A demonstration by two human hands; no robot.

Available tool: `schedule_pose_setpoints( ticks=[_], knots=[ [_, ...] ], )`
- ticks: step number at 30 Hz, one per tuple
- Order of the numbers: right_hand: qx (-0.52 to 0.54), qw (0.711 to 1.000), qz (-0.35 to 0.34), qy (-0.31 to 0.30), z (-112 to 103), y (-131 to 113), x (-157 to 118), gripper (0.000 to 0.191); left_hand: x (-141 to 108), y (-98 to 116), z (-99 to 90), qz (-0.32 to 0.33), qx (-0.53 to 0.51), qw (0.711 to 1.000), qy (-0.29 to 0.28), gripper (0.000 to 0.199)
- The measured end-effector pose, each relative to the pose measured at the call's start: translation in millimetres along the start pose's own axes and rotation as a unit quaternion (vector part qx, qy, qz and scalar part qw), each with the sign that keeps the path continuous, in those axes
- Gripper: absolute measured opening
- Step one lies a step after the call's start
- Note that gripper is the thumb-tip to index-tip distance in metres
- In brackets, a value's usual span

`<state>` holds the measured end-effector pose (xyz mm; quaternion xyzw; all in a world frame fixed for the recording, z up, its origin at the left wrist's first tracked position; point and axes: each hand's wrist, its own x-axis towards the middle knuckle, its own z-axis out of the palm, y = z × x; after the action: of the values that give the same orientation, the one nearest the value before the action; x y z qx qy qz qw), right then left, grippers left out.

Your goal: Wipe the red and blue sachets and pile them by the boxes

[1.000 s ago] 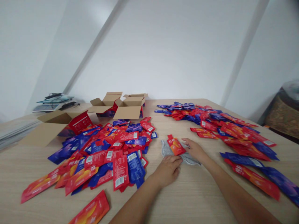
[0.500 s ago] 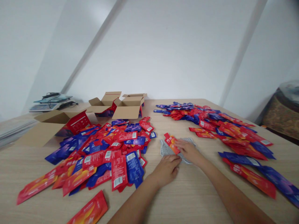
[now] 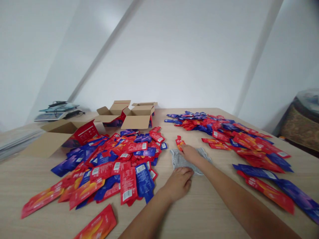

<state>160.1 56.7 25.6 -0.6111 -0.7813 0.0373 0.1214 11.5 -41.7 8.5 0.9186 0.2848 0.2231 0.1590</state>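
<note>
A grey knitted cloth (image 3: 183,161) with pale edges lies flat on the table in front of me. My left hand (image 3: 179,182) rests at its near edge, fingers curled and pressing on the cloth. Over the cloth's far part, my right hand (image 3: 191,154) is closed on a red and orange sachet (image 3: 179,141). The sachet's notched top points away from me, and its lower end is hidden by my fingers.
To the left spreads a heap of red and blue sachets (image 3: 128,146). Behind it stand open cardboard boxes (image 3: 136,122). More sachets (image 3: 215,124) lie along the right. A scale-like device (image 3: 56,114) sits at the far left.
My right hand has moved from lying flat on the cloth to gripping the sachet. The sachet has shifted slightly away from me. My left hand stays at the cloth's near edge.
</note>
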Motion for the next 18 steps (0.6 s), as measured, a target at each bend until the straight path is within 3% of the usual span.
schedule_pose_setpoints(
  ticks=[3, 5, 9, 14, 16, 18],
  knots=[
    [0.002, 1.0, 0.024, 0.02, -0.6, 4.2, 11.7, 0.033, -0.5, -1.0, -2.3, 0.004, 0.008, 1.0, -0.01, 0.046],
    [0.089, 0.993, 0.056, 0.057, -5.7, 11.8, 21.8, 0.033, -0.8, -2.0, -2.8, 0.004, 0.014, 1.0, -0.013, 0.045],
    [0.339, 0.925, 0.115, 0.126, -23.0, 13.2, 51.3, 0.038, -0.9, -3.7, -1.6, -0.002, 0.016, 1.0, -0.012, 0.044],
    [0.437, 0.894, 0.028, 0.09, -28.4, -13.8, 83.7, 0.046, -1.0, -4.8, -0.1, -0.001, -0.001, 1.0, -0.006, 0.044],
    [0.399, 0.912, 0.01, 0.092, -24.3, -9.6, 86.7, 0.047, -1.1, -4.8, -0.3, -0.001, -0.002, 1.0, -0.006, 0.044],
    [0.311, 0.942, 0.027, 0.121, -19.8, 10.2, 81.8, 0.046, -1.3, -4.6, -0.7, -0.001, 0.0, 1.0, -0.006, 0.045]
  ],
)
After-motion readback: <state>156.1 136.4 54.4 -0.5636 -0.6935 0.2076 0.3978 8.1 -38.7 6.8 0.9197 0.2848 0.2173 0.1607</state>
